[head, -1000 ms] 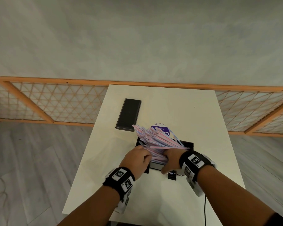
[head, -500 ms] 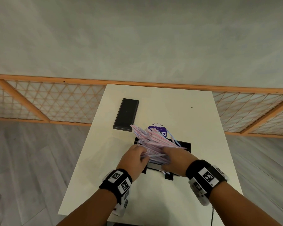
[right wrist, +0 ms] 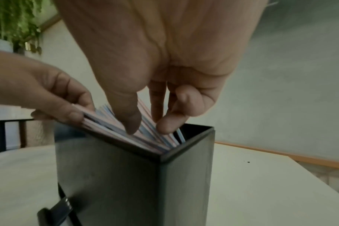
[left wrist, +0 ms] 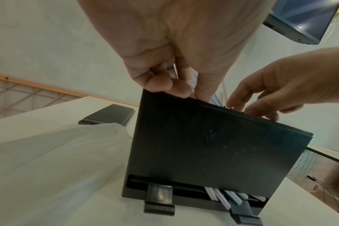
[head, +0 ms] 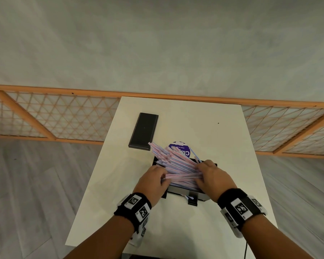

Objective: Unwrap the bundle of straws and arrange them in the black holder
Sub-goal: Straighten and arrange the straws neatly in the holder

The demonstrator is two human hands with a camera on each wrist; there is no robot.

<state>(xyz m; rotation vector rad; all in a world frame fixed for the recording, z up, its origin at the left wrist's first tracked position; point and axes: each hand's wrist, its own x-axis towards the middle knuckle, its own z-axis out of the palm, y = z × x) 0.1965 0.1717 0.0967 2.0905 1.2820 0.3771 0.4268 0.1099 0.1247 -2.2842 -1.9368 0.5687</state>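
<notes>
A fan of pink and blue striped straws [head: 176, 165] leans to the far left out of the open top of the black holder [head: 200, 196] near the table's front. My left hand [head: 164, 179] pinches the near ends of the straws [right wrist: 99, 120] at the holder's left rim. My right hand [head: 198, 174] lies over the bundle, with its thumb and fingers curled round some straws inside the holder [right wrist: 126, 175]. A few straw ends [left wrist: 232, 197] show in the slot at the foot of the holder [left wrist: 203, 145].
A flat black lid [head: 143, 130] lies at the far left of the white table [head: 213, 137]. The clear wrapper with a purple label [head: 180, 149] lies behind the holder, and clear plastic [left wrist: 58, 152] billows to its left. A cable [head: 246, 249] hangs off the front right edge.
My right hand has slid from the holder's near rim to the right and further over the straws. The left hand has stayed at the left rim.
</notes>
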